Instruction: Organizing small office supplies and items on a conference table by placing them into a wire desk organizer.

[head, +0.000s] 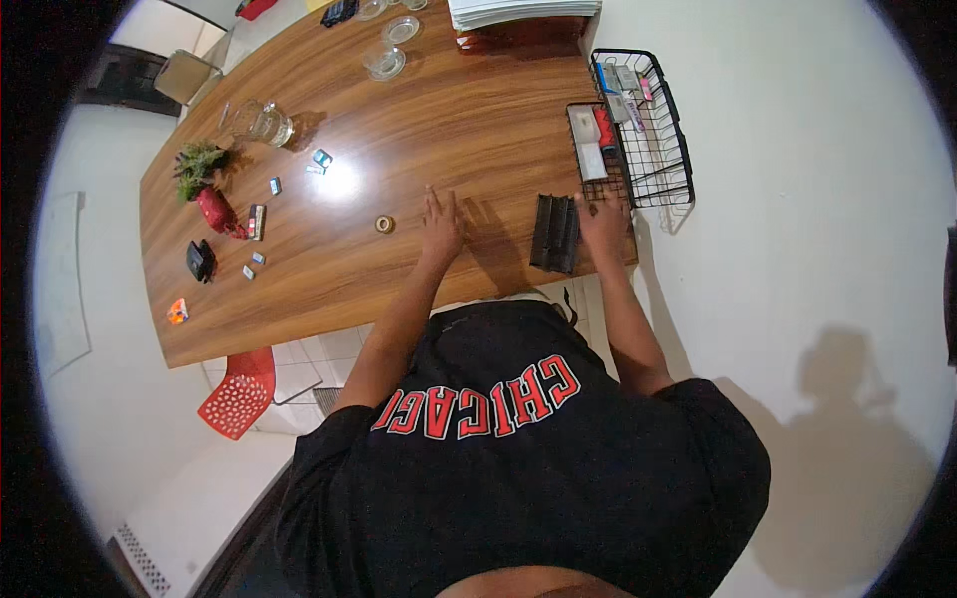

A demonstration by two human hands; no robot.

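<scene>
My left hand (442, 228) rests on the wooden table (463, 134) with its fingers apart and nothing in it. A small roll of tape (384, 224) lies to its left, not touching it. My right hand (607, 224) is at the table's right side, beside a black desk organizer (555, 233) with compartments. Its fingertips reach the near end of a small black wire basket (614, 176); whether they grip it cannot be told. That basket holds a white box (587, 134) and a red item (604, 128). A larger wire basket (665, 168) adjoins it, with several small packs inside.
Leftward on the table are a glass jug (273, 125), a red vase with a plant (217, 211), a black case (199, 260), an orange packet (177, 311) and several small boxes. Glass cups (385, 63) and a paper stack (523, 13) stand farther back. A wall borders the right side.
</scene>
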